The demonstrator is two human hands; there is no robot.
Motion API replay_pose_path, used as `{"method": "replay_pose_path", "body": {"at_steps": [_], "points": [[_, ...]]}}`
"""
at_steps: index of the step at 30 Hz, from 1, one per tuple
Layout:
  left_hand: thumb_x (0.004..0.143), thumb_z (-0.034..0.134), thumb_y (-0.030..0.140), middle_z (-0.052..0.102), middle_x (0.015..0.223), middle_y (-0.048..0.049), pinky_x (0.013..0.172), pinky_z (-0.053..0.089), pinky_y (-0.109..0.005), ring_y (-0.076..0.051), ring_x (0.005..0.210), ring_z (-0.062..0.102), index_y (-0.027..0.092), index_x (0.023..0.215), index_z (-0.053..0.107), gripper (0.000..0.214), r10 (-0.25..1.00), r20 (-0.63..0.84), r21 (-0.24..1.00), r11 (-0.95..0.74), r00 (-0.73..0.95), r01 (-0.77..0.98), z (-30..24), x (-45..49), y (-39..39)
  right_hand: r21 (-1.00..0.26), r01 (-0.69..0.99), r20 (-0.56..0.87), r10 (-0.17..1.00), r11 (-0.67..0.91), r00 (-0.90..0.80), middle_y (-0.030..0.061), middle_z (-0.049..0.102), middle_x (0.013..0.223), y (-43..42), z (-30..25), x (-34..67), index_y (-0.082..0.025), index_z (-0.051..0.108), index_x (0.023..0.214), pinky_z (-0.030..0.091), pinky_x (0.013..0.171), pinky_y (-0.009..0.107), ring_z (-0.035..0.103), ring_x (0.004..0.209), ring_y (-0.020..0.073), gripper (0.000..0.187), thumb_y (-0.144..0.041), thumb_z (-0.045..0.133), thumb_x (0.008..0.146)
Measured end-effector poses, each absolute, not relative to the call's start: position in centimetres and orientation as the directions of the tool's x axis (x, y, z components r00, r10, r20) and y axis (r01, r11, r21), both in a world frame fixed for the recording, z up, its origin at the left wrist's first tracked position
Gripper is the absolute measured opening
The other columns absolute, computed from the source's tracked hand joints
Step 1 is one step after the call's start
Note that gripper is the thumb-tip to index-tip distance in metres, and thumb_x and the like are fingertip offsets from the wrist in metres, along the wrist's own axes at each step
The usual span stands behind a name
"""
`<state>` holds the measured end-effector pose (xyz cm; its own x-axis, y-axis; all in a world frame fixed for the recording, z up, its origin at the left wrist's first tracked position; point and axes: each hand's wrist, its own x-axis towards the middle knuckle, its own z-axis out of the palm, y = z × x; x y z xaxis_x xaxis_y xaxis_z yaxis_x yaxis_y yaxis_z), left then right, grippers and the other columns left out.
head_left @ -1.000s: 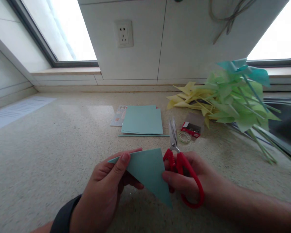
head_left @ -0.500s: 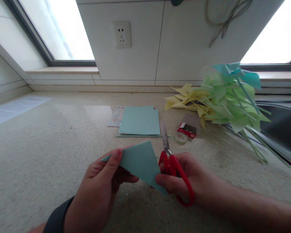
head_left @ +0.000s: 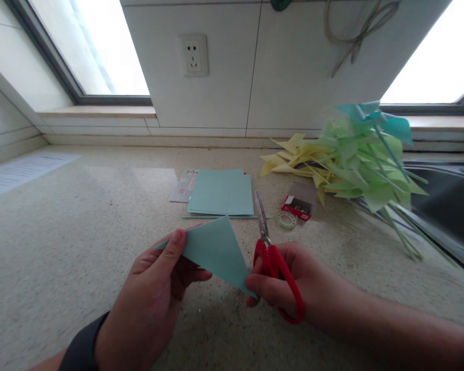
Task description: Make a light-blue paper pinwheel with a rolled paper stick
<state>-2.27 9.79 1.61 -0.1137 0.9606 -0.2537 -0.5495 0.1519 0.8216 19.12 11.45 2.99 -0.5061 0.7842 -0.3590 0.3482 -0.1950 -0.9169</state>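
My left hand (head_left: 156,288) pinches the left end of a light-blue piece of folded paper (head_left: 216,250), thumb on top and fingers beneath. A pair of scissors (head_left: 280,268) with red handles sits in my right hand (head_left: 301,281), blades pointing away from me and nearly closed, beside the paper's right edge. The thumb and a finger of that same hand also touch the paper's lower right corner. Beyond the hands lies a stack of light-blue paper sheets (head_left: 220,193) on the counter.
Right of the stack are a roll of clear tape (head_left: 286,220) and a small red-and-black box (head_left: 297,206). Several yellow, green and blue paper pinwheels (head_left: 355,159) are heaped near the metal sink (head_left: 444,201). A printed sheet (head_left: 27,170) lies far left on the speckled counter (head_left: 100,221).
Both hands have shifted slightly left, the paper moving left and a little up with them. My right thumb is now nearer the paper's lower right tip. The scissors stay in my right hand.
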Motion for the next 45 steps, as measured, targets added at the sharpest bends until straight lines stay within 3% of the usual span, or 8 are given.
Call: {"method": "replay_pose_path", "body": {"at_steps": [6, 11, 26, 34, 38, 41, 45], "points": [[0.068, 0.093, 0.039, 0.079, 0.078, -0.0055, 0.053, 0.064, -0.023, -0.016, 0.06, 0.071, 0.014, 0.085, 0.081, 0.032, 0.957, -0.263, 0.822, 0.158, -0.12, -0.547, 1.6, -2.2, 9.9, -0.92, 0.341, -0.35, 0.8, -0.194, -0.487, 0.0052, 0.071, 0.074, 11.4, 3.0, 19.1, -0.015, 0.067, 0.078, 0.041, 0.055, 0.022, 0.054, 0.059, 0.0108, 0.025, -0.037, 0.067, 0.091], [0.064, 0.096, 0.037, 0.079, 0.076, -0.0047, 0.053, 0.064, -0.022, -0.017, 0.061, 0.073, 0.015, 0.081, 0.08, 0.032, 0.95, -0.275, 0.804, 0.145, -0.145, -0.576, 1.8, -2.2, 10.0, -0.923, 0.365, -0.32, 0.767, -0.12, -0.556, 0.0041, 0.068, 0.069, 11.6, 2.9, 19.5, -0.014, 0.073, 0.08, 0.039, 0.052, 0.022, 0.051, 0.056, 0.0104, 0.028, -0.038, 0.066, 0.092], [0.074, 0.09, 0.034, 0.079, 0.08, -0.0044, 0.056, 0.065, -0.022, -0.016, 0.063, 0.072, 0.014, 0.086, 0.079, 0.025, 0.963, -0.241, 0.819, 0.133, -0.124, -0.559, 1.8, -2.4, 9.9, -0.903, 0.387, -0.375, 0.781, -0.187, -0.5, 0.002, 0.067, 0.066, 11.2, 3.1, 19.3, -0.016, 0.061, 0.074, 0.041, 0.053, 0.021, 0.055, 0.057, 0.0104, 0.029, -0.039, 0.067, 0.092], [0.066, 0.094, 0.038, 0.078, 0.076, -0.004, 0.053, 0.063, -0.023, -0.016, 0.059, 0.07, 0.014, 0.08, 0.078, 0.032, 0.949, -0.27, 0.821, 0.139, -0.162, -0.554, 2.2, -2.2, 10.1, -0.907, 0.374, -0.378, 0.763, -0.193, -0.524, 0.0011, 0.062, 0.06, 11.6, 3.4, 19.5, -0.017, 0.059, 0.067, 0.038, 0.048, 0.021, 0.052, 0.051, 0.01, 0.036, -0.044, 0.069, 0.089], [0.069, 0.091, 0.043, 0.072, 0.061, -0.0021, 0.047, 0.057, -0.019, -0.013, 0.049, 0.065, 0.015, 0.068, 0.077, 0.031, 0.965, -0.25, 0.874, 0.19, -0.079, -0.447, 1.8, -2.3, 9.7, -0.961, 0.2, -0.273, 0.788, -0.193, -0.551, 0.0021, 0.066, 0.067, 12.0, 3.3, 19.8, -0.017, 0.063, 0.075, 0.044, 0.055, 0.023, 0.059, 0.061, 0.0131, 0.037, -0.051, 0.074, 0.085], [0.08, 0.082, 0.048, 0.073, 0.059, -0.004, 0.049, 0.056, -0.019, -0.014, 0.05, 0.066, 0.018, 0.075, 0.081, 0.031, 0.974, -0.227, 0.929, 0.224, 0.027, -0.296, 1.4, -2.3, 9.2, -0.982, 0.083, -0.185, 0.813, -0.167, -0.552, 0.0013, 0.064, 0.071, 11.8, 2.9, 19.8, -0.017, 0.065, 0.079, 0.042, 0.057, 0.024, 0.055, 0.062, 0.0122, 0.035, -0.049, 0.078, 0.083], [0.082, 0.079, 0.052, 0.073, 0.059, -0.0049, 0.051, 0.056, -0.02, -0.016, 0.051, 0.067, 0.02, 0.08, 0.083, 0.032, 0.979, -0.188, 0.961, 0.199, 0.074, -0.19, 1.2, -2.3, 8.6, -0.967, 0.095, -0.251, 0.807, -0.237, -0.535, -0.0035, 0.052, 0.065, 11.3, 2.7, 19.4, -0.017, 0.06, 0.076, 0.035, 0.052, 0.023, 0.045, 0.057, 0.0098, 0.04, -0.052, 0.08, 0.079]]}}
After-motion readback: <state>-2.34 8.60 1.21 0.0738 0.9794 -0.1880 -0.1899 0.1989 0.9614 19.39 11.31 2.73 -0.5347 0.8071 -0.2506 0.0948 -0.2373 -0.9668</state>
